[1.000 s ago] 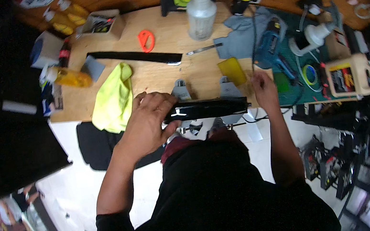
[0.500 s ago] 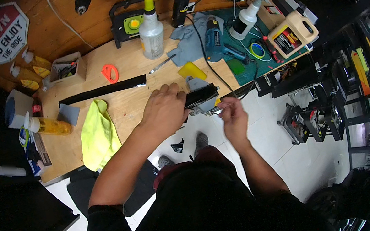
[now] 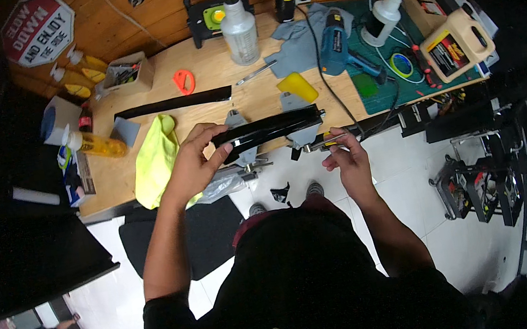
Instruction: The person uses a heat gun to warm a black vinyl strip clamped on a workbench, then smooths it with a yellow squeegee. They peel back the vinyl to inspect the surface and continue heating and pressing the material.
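Observation:
A long glossy black trim piece [image 3: 271,127] rests on grey stands at the front edge of the wooden workbench [image 3: 218,96]. My left hand [image 3: 197,158] grips the piece's left end, fingers curled over it. My right hand [image 3: 343,155] sits just below the piece's right end, pinching a small thin knife-like tool [image 3: 324,144] with a yellow body. A yellow squeegee [image 3: 297,86] lies on the bench just behind the piece.
On the bench: a yellow-green cloth [image 3: 155,157], a flat black strip [image 3: 174,102], an orange cutter [image 3: 183,81], a spray bottle [image 3: 237,24], a blue heat gun [image 3: 336,46] on a green mat, a tan jug [image 3: 459,47]. Black scraps [image 3: 280,193] lie on the white floor.
The view swung left to right. My right hand has come off the black piece's right end and now holds a small tool below it. My left hand stays on the left end.

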The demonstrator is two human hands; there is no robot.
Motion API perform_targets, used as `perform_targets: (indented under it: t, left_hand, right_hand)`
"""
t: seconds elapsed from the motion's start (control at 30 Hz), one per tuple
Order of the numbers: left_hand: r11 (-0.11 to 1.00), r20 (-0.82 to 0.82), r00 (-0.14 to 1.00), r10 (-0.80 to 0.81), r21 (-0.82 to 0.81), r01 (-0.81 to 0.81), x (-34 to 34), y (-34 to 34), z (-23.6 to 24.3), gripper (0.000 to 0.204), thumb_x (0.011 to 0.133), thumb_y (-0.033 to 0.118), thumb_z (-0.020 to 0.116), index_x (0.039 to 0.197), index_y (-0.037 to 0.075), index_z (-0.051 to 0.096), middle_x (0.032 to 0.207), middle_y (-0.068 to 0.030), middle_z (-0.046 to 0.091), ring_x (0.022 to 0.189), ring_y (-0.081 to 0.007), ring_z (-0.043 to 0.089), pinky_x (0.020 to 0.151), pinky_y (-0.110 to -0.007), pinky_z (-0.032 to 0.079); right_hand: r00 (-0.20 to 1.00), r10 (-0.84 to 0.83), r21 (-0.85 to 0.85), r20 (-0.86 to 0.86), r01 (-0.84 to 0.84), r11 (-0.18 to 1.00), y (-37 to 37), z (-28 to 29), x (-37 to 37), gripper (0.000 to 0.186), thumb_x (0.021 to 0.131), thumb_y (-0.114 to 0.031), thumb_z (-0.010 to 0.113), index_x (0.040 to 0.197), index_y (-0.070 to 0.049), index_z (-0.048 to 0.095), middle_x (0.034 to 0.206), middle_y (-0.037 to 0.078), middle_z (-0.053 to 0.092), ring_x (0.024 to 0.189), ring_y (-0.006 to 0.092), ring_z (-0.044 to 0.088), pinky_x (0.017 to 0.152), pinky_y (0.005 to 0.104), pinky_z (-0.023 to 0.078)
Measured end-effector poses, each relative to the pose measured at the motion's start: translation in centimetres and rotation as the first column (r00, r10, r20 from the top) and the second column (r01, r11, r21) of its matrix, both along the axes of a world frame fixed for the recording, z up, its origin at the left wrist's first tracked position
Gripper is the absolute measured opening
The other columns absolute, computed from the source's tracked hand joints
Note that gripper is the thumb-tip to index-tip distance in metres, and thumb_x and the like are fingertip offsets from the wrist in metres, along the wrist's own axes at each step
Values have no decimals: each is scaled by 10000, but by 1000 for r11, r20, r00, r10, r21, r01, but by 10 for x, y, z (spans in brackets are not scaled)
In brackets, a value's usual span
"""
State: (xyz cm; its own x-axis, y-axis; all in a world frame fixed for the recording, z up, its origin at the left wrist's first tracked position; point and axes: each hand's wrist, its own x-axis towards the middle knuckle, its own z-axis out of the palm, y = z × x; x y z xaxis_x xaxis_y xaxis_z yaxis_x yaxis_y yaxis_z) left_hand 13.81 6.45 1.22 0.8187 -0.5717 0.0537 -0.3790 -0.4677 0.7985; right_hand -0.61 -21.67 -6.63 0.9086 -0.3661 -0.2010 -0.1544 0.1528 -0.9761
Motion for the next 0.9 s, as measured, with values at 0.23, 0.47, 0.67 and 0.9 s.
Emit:
perform_targets:
  t: [0.23,0.47,0.67,0.9]
  left_hand:
    - [983,17,987,159,-98,-156,-9,16,-10,298,904,124,630,1175,1,622,1140,-148,619,1047,-250,590,916,-324,449]
    - [953,437,873,-217,287,94,-9,-35,15,411,799,176,704,1154,-4,603,1087,-165,611,1032,-334,573,928,-413,456]
    - [855,383,822,-422,470,220,13,-53,18,390,787,215,703,1081,-22,608,1024,-176,594,1001,-347,575,882,-420,479]
    - [814,337,811,-479,517,267,17,-54,24,372,798,212,694,1060,-35,601,973,-180,577,981,-352,576,863,-424,489]
  right_hand:
    - [871,478,-631,-116,-436,642,64,-26,2,482,872,-36,605,1335,-50,473,1241,154,518,807,175,639,710,322,542]
    - [1000,-16,-14,-26,15,1000,-6,6,-4,552,914,8,452,1452,-54,347,1369,131,503,736,150,624,675,284,546]
    - [784,590,-65,-192,-610,790,96,-15,3,430,944,-114,540,1350,4,465,1340,166,520,813,195,665,652,277,561]
    - [987,84,846,-134,70,529,104,-77,31,297,956,-197,559,1214,-55,521,1108,107,621,806,217,613,732,366,521]
